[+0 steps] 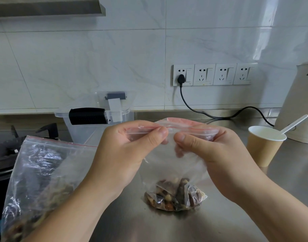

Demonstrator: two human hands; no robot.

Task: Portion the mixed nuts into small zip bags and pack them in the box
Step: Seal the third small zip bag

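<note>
Small zip bag [174, 165], part-filled, held upright at its seal by both hands over a steel counter [228, 224].

Left hand [130, 154]: raised, fingers curled, thumb pinching the bag's red-striped top edge from the left. Right hand [207, 147]: mirrored, thumb and fingers pinching the same edge from the right; thumbs nearly meet at centre. Bag: clear plastic, bottom resting on the counter, a small heap of mixed nuts [176, 196] gathered at its base, upper part slack. Large zip bag [39, 175] of nuts lies at left. Clear lidded box [97, 119] stands behind the hands against the wall. Paper cup [265, 145] with white spoon [294, 124] stands at right.
</note>
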